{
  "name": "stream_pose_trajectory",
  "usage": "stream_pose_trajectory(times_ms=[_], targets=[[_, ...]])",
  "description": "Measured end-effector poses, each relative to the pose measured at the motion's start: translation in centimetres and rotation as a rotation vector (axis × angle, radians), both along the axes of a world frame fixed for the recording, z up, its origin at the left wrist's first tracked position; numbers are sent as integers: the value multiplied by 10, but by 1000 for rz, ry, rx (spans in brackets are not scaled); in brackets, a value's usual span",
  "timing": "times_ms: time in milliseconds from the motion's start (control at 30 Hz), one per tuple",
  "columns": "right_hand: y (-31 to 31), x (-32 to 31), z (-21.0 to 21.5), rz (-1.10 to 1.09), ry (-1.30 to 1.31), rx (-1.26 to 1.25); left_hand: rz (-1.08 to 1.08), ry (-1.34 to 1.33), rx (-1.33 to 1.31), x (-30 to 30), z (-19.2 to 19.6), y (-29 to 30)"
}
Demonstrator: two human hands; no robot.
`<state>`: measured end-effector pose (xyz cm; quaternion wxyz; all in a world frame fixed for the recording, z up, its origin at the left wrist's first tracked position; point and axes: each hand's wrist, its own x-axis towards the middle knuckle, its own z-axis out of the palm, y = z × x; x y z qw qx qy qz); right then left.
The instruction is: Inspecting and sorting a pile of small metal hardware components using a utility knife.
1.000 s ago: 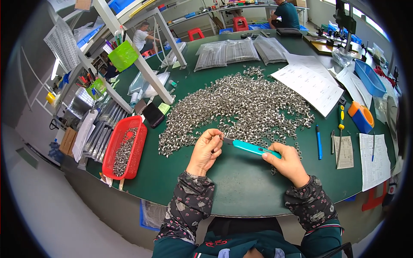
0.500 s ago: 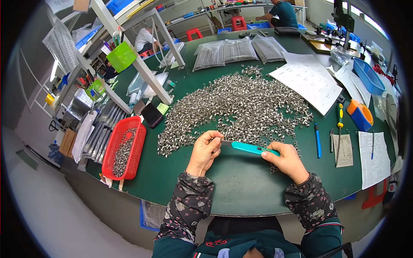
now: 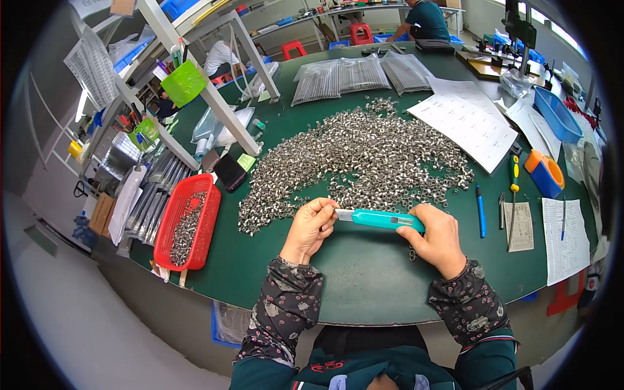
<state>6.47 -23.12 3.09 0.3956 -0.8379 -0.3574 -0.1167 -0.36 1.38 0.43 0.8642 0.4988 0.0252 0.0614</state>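
Teal utility knife [image 3: 380, 220] lay approx. L-to-R just this side of the metal-ring pile [image 3: 364, 156], pinched in the R hand [image 3: 439, 237], blade [image 3: 344, 215] at the L hand's [image 3: 312, 224] pressed-together fingertips, any pc. betw. them indistinct.

Smooth plastic in my grip, shiny metal before me

My knife [image 3: 378, 220] is smooth, lightly glossy plastic, its blade [image 3: 344, 214] flat metal. The rings [image 3: 396, 153] are bright, shiny metal. My sleeves [image 3: 286, 296] are printed cloth, softly creased. The tabletop [image 3: 370, 292] looks smooth, with a faint sheen. I have matt paper sheets [image 3: 465, 130], crinkled clear plastic bags [image 3: 365, 73] that gleam, and a perforated plastic basket [image 3: 211, 224].
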Motion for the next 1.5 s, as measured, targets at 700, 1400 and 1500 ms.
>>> stream_pose_trajectory(times_ms=[700,1400,1500], targets=[[-5,3,10,352,356,107,113,-9,-174,0,4,2],[2,0,-9,557,1202,731,4,1,-207,0,6,0],[3,-1,-5,498,1172,711,-3,0,-232,-1,7,0]])
